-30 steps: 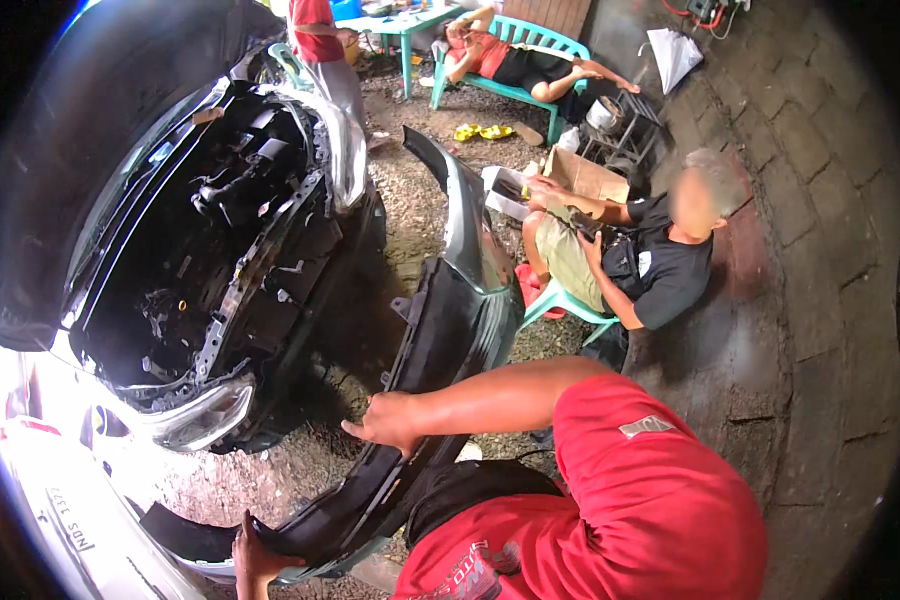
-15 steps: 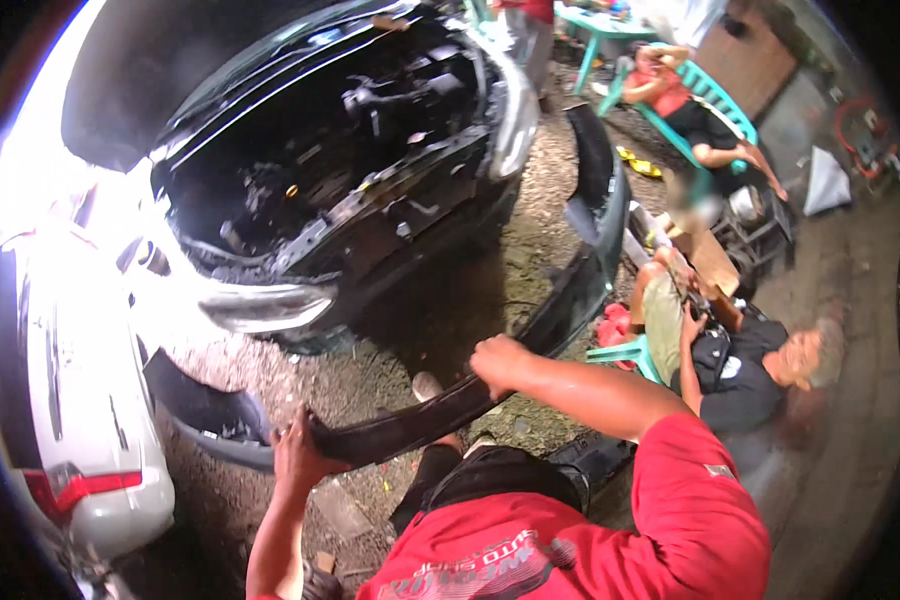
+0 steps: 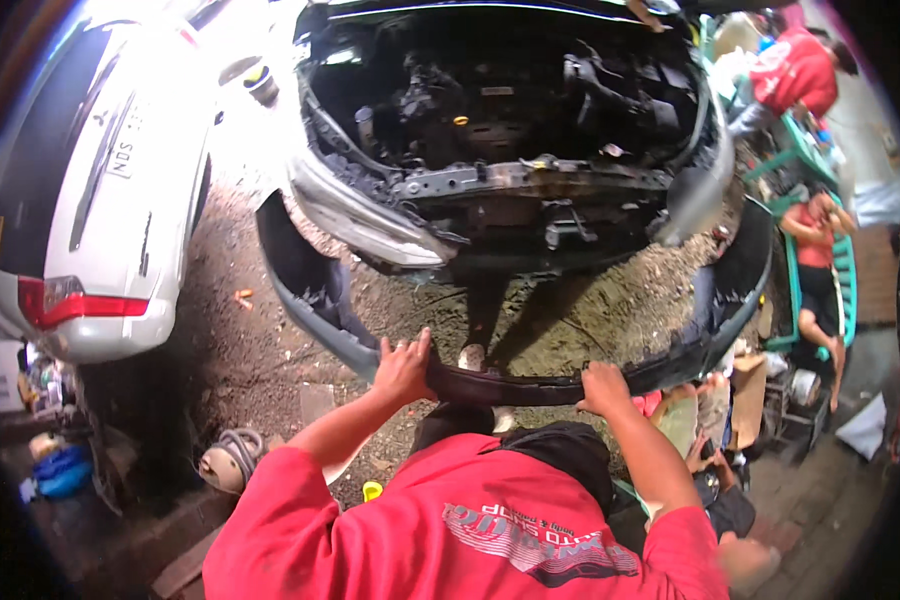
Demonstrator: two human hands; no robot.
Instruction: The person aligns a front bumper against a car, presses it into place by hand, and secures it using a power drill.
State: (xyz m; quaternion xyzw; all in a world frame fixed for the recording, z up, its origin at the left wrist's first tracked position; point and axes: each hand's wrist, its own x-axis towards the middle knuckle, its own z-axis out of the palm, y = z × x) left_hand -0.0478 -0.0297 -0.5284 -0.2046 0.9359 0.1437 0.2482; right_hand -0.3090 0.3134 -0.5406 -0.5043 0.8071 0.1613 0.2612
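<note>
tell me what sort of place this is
Probably a car repair yard: a car has its engine bay exposed, a detached bumper is in front of it, and the ground is rough and gravelly.

One bumper [image 3: 510, 390] has two hands on it: one left hand [image 3: 402, 372] and one right hand [image 3: 604, 386]. Beyond the bumper are one dark car [image 3: 500, 180], two headlamps [image 3: 370, 218], one yellow cap [image 3: 460, 121] and, past the bumper's left end, one bucket [image 3: 261, 86]. Left of the bumper are one white car [image 3: 120, 230] and one visible red tail lamp [image 3: 110, 306]. To the bumper's right are three other people, one in a red top [image 3: 795, 75], one lying down [image 3: 815, 250] and one seated [image 3: 735, 505], plus one green bench [image 3: 845, 285], one green table [image 3: 792, 152] and one white folded thing [image 3: 863, 428], perhaps an umbrella. Nearer than the bumper, leftward, lies one blue bundle [image 3: 62, 472].
</note>
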